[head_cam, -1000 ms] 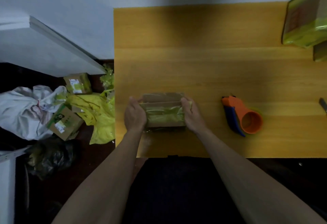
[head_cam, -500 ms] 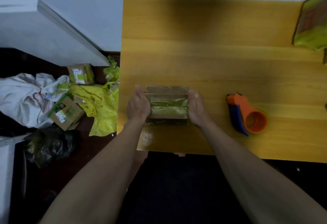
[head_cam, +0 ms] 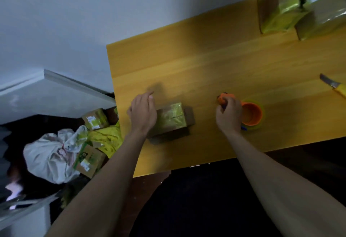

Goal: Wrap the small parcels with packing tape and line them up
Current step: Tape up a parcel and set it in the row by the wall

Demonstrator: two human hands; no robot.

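Parcel [head_cam: 171, 119], a small brown box with a band of yellow-green tape across its top, sat on the table [head_cam: 206, 64] near the left front corner. The left hand [head_cam: 143, 114] rested against its left end, fingers loosely extended past the box and pinching nothing, so that grip looked released and merely steadying. Well to the right, the right hand [head_cam: 229, 116] had its fingers curled around the handle of the orange tape dispenser [head_cam: 250, 114], a clenched grip on the tool. Judging by this, the step in hand was fetching the tape for another band. The next move would likely call for lifting the dispenser to the parcel while the left hand held the box from sliding. Two larger taped parcels [head_cam: 299, 4] stood at the far right corner. A knife [head_cam: 332, 85] lay near the right edge. More boxes and a white bag [head_cam: 50, 156] lay on the floor.
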